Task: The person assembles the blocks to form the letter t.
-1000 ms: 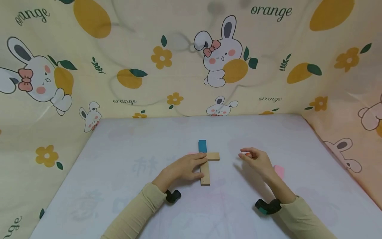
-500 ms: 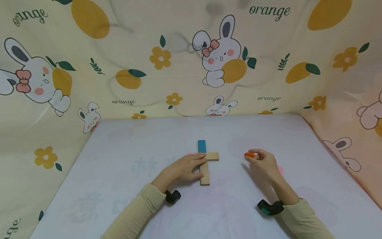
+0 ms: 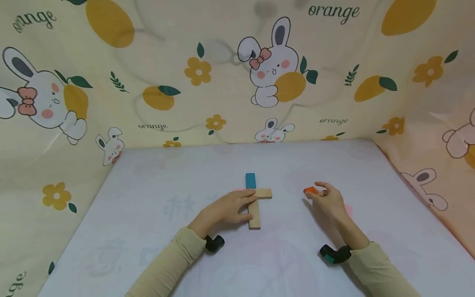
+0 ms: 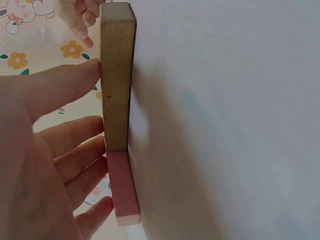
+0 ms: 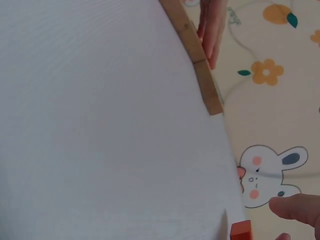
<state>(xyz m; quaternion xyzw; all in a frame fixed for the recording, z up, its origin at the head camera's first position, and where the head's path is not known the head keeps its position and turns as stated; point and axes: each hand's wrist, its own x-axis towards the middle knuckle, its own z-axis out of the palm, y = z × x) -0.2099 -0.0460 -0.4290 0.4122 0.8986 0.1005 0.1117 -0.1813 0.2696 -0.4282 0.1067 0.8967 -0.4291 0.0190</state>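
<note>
Orange coloured the small block (image 3: 309, 189), which we saw in the right half of the white surface (image 3: 274, 260), well in from the right edge. Our right hand (image 3: 328, 202) was at it, loosely spread and apparently released: the head view laid the thumb across its near side, but the right wrist view showed a gap between block and thumb (image 5: 295, 206). That view's bottom cut the block off, so we could not tell its long axis.

Our left hand (image 3: 230, 207), fingers spread and clasping nothing, touched the joined blocks and hid where they met. From there the long wooden block (image 3: 254, 216) pointed toward the near edge, the blue block (image 3: 250, 180) toward the far edge, and the short wooden block (image 3: 264, 193) toward the right edge.

From the head we saw only a sliver of the pink block (image 4: 123, 187) beyond our left fingers; the left wrist view gave its whole side, butted against wood and pointing toward the left edge. Our right wrist partly covered a second pink piece (image 3: 349, 209), so we could not make out its direction. Both sleeves (image 3: 167, 264) ran out of the head view.
</note>
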